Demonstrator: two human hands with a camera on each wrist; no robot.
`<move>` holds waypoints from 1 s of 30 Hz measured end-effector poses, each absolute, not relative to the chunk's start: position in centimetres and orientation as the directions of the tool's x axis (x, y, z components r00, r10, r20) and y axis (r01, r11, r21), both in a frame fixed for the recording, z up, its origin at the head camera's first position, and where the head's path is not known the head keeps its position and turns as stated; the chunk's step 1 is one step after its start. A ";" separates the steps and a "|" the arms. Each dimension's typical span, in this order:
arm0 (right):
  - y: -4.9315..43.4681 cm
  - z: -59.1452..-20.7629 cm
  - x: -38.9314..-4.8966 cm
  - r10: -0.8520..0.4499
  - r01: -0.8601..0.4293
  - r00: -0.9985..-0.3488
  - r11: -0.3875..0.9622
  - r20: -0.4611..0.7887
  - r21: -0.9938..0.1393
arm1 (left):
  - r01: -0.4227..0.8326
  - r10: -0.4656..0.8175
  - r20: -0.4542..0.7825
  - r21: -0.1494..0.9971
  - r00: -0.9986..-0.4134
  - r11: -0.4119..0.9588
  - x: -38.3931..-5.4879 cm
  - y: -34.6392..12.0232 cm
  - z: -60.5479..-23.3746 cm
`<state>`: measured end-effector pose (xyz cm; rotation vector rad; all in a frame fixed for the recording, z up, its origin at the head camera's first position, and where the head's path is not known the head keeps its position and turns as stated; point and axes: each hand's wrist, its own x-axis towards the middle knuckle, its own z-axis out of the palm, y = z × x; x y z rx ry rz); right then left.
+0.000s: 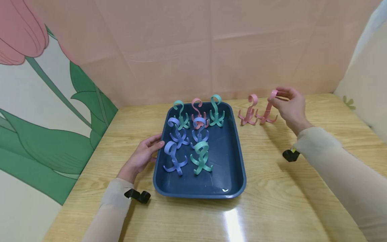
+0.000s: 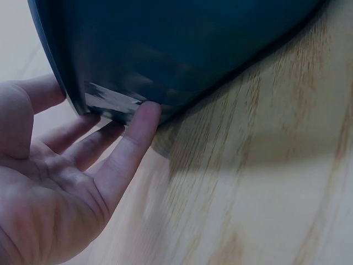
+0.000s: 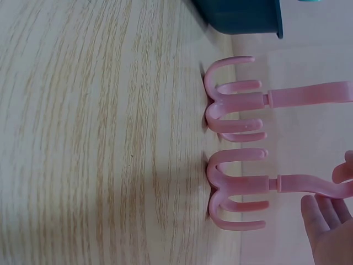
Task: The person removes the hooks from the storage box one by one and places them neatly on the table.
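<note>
My right hand [image 1: 291,105] pinches the curled top of a pink multi-prong hanging hook [image 1: 267,113], which stands upright on its prongs on the table. Right beside it on the left stands a second pink hook [image 1: 248,116]. In the right wrist view, fingertips [image 3: 314,218] meet the held hook's stem. At the left side of a dark blue tray [image 1: 225,181], my left hand [image 1: 141,155] has its thumb at the rim and its fingers against the outer wall. Purple hooks [image 1: 176,163], green hooks [image 1: 216,116] and one pink hook [image 1: 198,114] stand in the tray.
The tray rests on a light wood-grain table [image 1: 269,201]. Behind it rises a pinkish cloth backdrop [image 1: 181,50], with a flower-patterned panel [image 1: 54,127] at the left and a pale panel [image 1: 367,80] at the right. Both wrists carry small black devices [image 1: 291,155].
</note>
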<state>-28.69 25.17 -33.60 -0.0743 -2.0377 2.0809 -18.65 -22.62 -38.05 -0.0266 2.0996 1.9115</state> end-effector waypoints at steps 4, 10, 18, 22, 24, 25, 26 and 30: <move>25.2 -33.5 -28.7 0.207 -0.121 -0.969 0.077 0.134 -0.990 | -0.219 0.191 -0.238 0.969 -0.952 0.113 -18.6 -22.6 -37.9; 25.2 -33.3 -28.6 0.199 -0.090 -0.973 0.122 0.113 -0.988 | -0.227 0.205 -0.244 0.968 -0.948 0.103 -18.6 -22.7 -37.9; 25.6 -32.7 -28.5 0.200 -0.044 -0.974 0.285 0.105 -0.958 | -0.223 0.206 -0.242 0.968 -0.948 0.111 -18.7 -22.6 -38.0; 25.9 -32.5 -28.5 0.192 -0.052 -0.975 0.298 0.113 -0.953 | -0.217 0.201 -0.237 0.969 -0.951 0.114 -18.7 -22.6 -37.9; 26.1 -32.4 -28.5 0.186 -0.069 -0.974 0.300 0.129 -0.952 | -0.219 0.195 -0.238 0.969 -0.951 0.114 -18.7 -22.5 -37.9; 26.1 -32.3 -28.4 0.184 -0.079 -0.973 0.300 0.139 -0.951 | -0.221 0.192 -0.239 0.969 -0.952 0.112 -18.7 -22.5 -37.9; 26.1 -32.2 -28.4 0.180 -0.088 -0.973 0.296 0.147 -0.951 | -0.223 0.189 -0.241 0.968 -0.952 0.112 -18.7 -22.5 -38.0; 25.7 -31.5 -27.8 0.161 -0.123 -0.970 0.316 0.181 -0.941 | -0.227 0.180 -0.246 0.967 -0.952 0.118 -18.8 -22.5 -38.1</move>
